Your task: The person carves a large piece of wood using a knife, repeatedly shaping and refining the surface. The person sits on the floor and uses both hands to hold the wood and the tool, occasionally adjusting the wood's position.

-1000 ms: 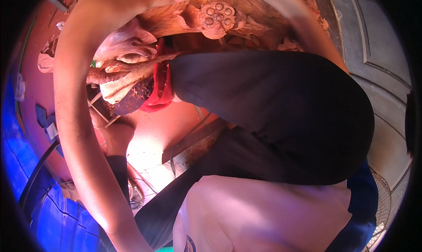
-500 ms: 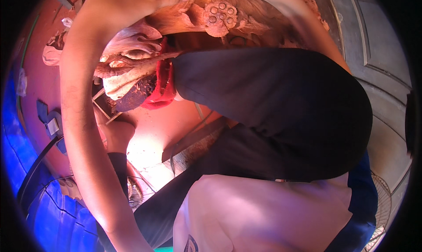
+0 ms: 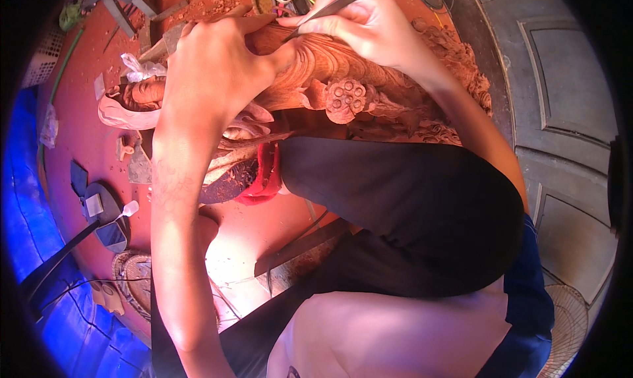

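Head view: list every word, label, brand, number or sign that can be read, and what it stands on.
None can be read.
Pale shirt: dark mark, cut off by the lower edge, not legible.
Small white square at left: any print too small to read.
Carved wooden figure: no lettering visible.

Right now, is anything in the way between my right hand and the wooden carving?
Only the slim dark tool your right hand holds: its tip appears to meet the wooden carving, near the thumb of your left hand. No other obstacle shows; whether the right hand itself touches the wood, I can't tell.
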A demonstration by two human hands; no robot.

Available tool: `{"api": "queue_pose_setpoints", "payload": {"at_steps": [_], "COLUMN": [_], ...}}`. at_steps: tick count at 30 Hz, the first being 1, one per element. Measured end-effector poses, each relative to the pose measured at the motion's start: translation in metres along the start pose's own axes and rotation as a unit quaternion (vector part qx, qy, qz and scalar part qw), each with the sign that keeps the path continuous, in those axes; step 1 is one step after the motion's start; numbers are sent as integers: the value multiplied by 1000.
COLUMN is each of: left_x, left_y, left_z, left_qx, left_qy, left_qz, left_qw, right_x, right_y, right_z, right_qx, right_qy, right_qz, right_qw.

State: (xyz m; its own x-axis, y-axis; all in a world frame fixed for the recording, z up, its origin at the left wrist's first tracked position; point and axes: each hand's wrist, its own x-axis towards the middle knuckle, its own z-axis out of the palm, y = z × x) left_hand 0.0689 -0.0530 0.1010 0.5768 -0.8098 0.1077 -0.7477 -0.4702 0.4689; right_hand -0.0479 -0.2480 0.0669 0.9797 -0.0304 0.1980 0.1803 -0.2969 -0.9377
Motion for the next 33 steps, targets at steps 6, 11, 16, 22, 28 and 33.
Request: {"api": "queue_pose_setpoints", "payload": {"at_steps": [6,11,16,22,28,33], "left_x": [-2,6,0,3,9,-13], "left_y": [8,0,5,2,48,41], "left_z": [-2,7,-3,-11,-32,-38], "left_qx": [36,-53,4,10,40,-16], "left_qy": [-11,-25,-2,-44,-184,-47], "left_qz": [18,-17,17,23,-137,-34], "left_qw": [999,998,1000,999,972,998], "right_x": [1,6,10,22,17,27], "right_y": [0,-4,-9,-24,4,2], "right_z": [-16,-10,-10,-4,-19,-8], "right_qx": [-12,-37,-10,-133,-80,-40], "right_qy": [-88,4,-58,-13,-57,-47], "right_qz": [-32,1,-43,-6,-82,-78], "right_qw": [996,999,997,991,992,995]}}
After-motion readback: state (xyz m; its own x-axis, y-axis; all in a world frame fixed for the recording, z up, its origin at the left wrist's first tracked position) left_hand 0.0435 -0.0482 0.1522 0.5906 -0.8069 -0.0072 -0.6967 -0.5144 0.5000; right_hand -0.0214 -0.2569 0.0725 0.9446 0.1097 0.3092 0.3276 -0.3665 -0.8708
